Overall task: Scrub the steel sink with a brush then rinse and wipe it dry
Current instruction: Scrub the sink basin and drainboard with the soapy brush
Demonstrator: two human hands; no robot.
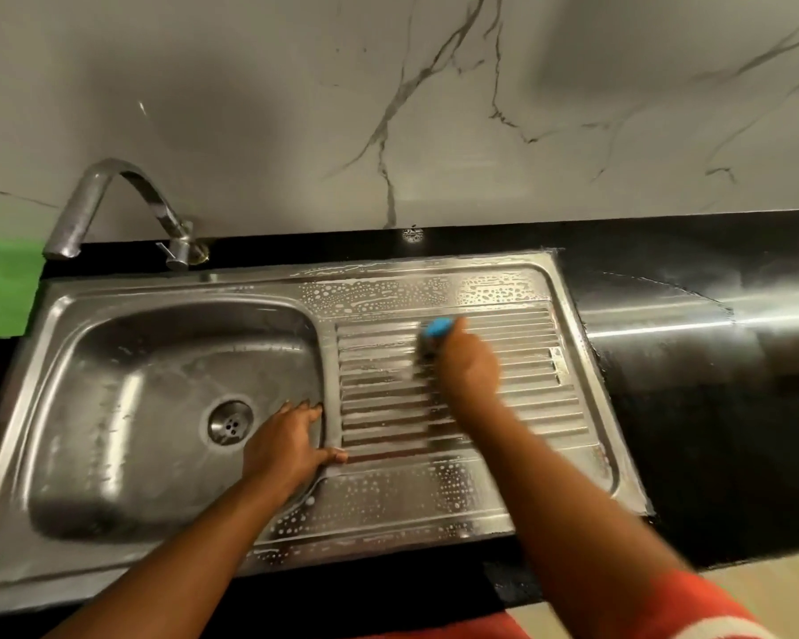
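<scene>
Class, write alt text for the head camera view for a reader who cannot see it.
A person's right hand scrubs the soapy ribbed drainboard of a steel sink with a blue-handled brush, while the left hand rests on the basin's right rim. A curved tap stands behind the basin.

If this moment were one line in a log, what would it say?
stage: scrubbing | right hand: grips brush on soapy drainboard | left hand: rests on basin edge | faucet: no water seen

One steel sink point(111, 408), one tap point(111, 200), one blurred brush point(437, 334), two hands point(287, 445), perhaps two green cloths point(1, 288).
</scene>
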